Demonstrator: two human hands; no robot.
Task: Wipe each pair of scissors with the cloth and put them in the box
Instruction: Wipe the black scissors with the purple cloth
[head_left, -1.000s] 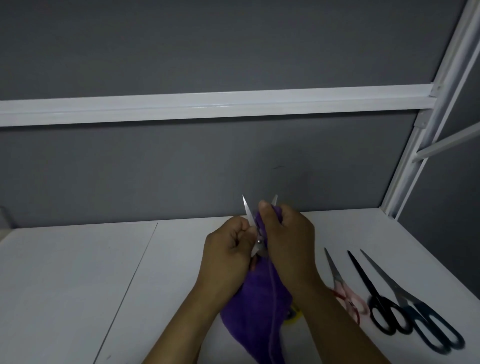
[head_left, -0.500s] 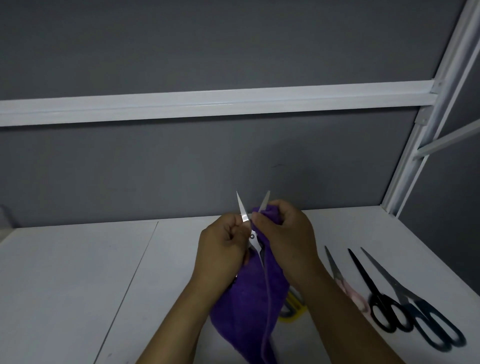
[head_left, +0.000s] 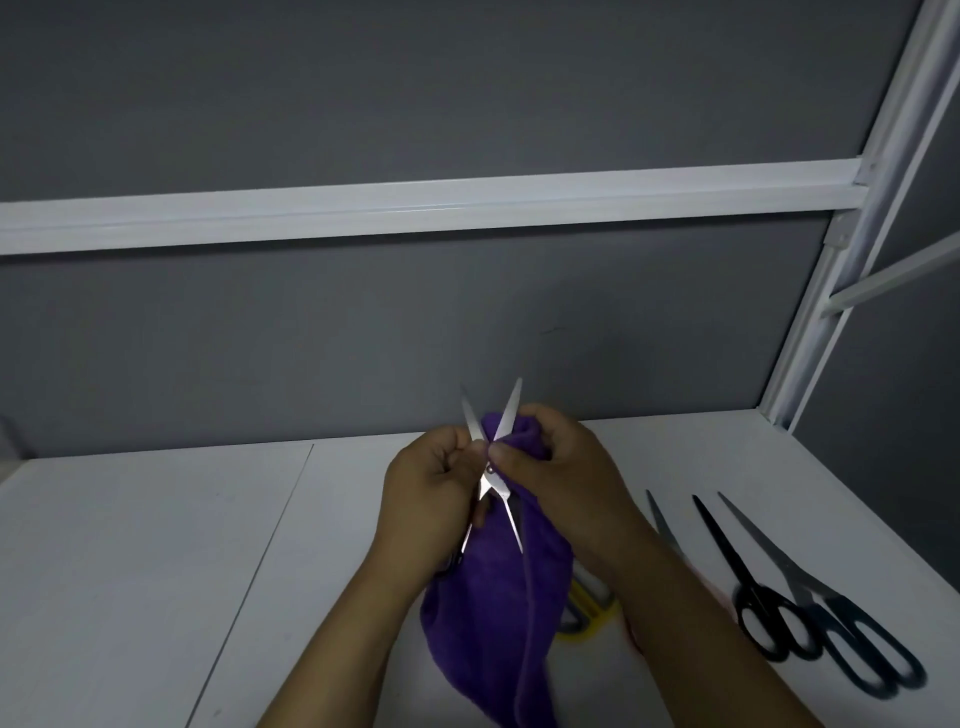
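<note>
1. Above the white tabletop surface (head_left: 156, 571), near its back edge, the person holds a small pair of silver steel scissors (head_left: 492, 480) point-up, blades splayed in an X.
2. Their left hand (head_left: 431, 499) has its fingers (head_left: 452, 457) curled tight round the shank below the pivot. The right hand (head_left: 566, 478) pinches a soft purple terry cloth (head_left: 498, 597) against one blade, the rest hanging between the forearms.
3. To my eye this is the wiping step for this pair, with the cloth sitting low near the pivot.
4. Done well, the cloth would be drawn from pivot to tip along the flat, never back down onto the point (those tips are fine and bare).
5. Both faces of each blade want a pass, so a firm left grip matters, lest the blades snap shut on the pinching thumb.
6. Waiting on the surface to the right lie pink-handled steel scissors (head_left: 661, 522), black-handled scissors (head_left: 743, 577) and dark-blue-handled scissors (head_left: 836, 608) side by side. Yellow-handled scissors (head_left: 582, 608) are partly hidden under the cloth.
7. No box shows from this angle, so I can't tell where the clean pair will go.
</note>
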